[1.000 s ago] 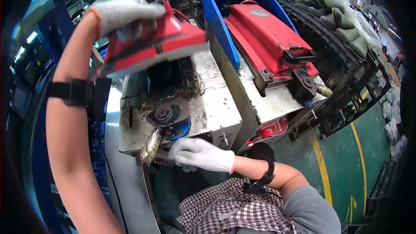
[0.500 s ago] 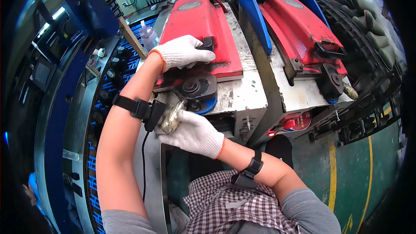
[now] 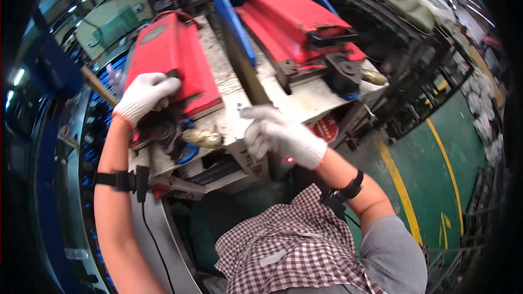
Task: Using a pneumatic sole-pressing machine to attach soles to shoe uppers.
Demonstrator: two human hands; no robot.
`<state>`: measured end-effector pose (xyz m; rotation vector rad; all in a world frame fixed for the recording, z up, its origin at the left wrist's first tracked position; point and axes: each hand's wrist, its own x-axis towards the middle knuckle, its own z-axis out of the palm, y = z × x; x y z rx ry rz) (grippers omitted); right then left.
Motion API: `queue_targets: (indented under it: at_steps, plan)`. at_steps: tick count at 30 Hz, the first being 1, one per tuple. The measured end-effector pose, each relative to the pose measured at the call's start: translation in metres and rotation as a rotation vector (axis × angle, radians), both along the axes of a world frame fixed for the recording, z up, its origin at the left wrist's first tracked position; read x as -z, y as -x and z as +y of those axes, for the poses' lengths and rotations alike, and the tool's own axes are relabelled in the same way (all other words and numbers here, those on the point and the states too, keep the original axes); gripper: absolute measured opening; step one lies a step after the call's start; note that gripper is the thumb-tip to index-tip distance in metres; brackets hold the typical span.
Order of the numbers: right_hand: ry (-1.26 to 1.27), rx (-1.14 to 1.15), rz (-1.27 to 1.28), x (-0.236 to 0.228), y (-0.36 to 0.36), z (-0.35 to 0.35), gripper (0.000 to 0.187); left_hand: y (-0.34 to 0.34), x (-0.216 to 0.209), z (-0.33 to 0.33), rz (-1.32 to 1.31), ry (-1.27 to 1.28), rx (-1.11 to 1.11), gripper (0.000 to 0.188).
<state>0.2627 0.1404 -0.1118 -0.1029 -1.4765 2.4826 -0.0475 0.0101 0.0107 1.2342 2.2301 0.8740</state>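
My left hand (image 3: 147,97), in a white knit glove, is closed at the black handle (image 3: 173,75) of the left red machine cover (image 3: 185,62). Below that cover, a dark pivot arm (image 3: 163,133) ends in a lever grip (image 3: 204,139) wrapped in shiny yellowish tape, which points right. Also gloved, my right hand (image 3: 286,137) hangs in the air right of the grip, apart from it. Its index finger stretches out, the other fingers are loosely bent, and nothing shows in it. Motion blurs this hand slightly.
A second red cover (image 3: 294,19) sits in a blue surround (image 3: 234,19), with its own pivot arm (image 3: 344,73) and taped grip (image 3: 373,77). Dark racks with olive-green formed pieces (image 3: 408,11) stand at far right. Yellow lines (image 3: 400,190) cross the green floor.
My right hand has let go of the taped grip and moved right. The grip has swung from pointing down toward me to pointing right. The view has turned rightward; my left hand stays at the handle.
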Motion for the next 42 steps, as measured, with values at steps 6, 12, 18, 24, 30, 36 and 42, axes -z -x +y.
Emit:
queue_targets:
  at_steps: [6,12,18,24,30,36,42]
  plan:
    - [-1.256,1.140,-0.105,-0.047,-0.092,0.115,0.025,0.034,0.013,-0.002,-0.023,-0.346,-0.067,0.030]
    - [-1.582,1.007,-0.832,-0.045,-0.144,0.165,0.037,-0.062,-0.002,0.024,0.030,-0.469,-0.039,0.028]
    - [-1.651,1.131,-0.874,-0.036,-0.138,0.141,0.049,-0.140,-0.011,0.062,-0.038,-0.424,0.297,0.028]
    - [-1.283,0.710,-0.842,-0.047,-0.143,0.063,0.071,-0.170,0.002,0.122,0.465,-0.242,0.493,0.044]
    - [-1.291,0.837,-0.586,-0.067,-0.140,0.093,0.032,-0.172,0.010,0.170,0.872,-0.425,0.664,0.057]
    - [-1.593,0.786,-0.434,-0.096,-0.080,0.187,0.039,-0.163,-0.049,0.201,1.183,-0.627,0.381,0.058]
    - [-1.659,0.405,-0.783,-0.096,0.015,0.271,0.094,-0.148,-0.117,0.228,1.150,-0.841,0.140,0.049]
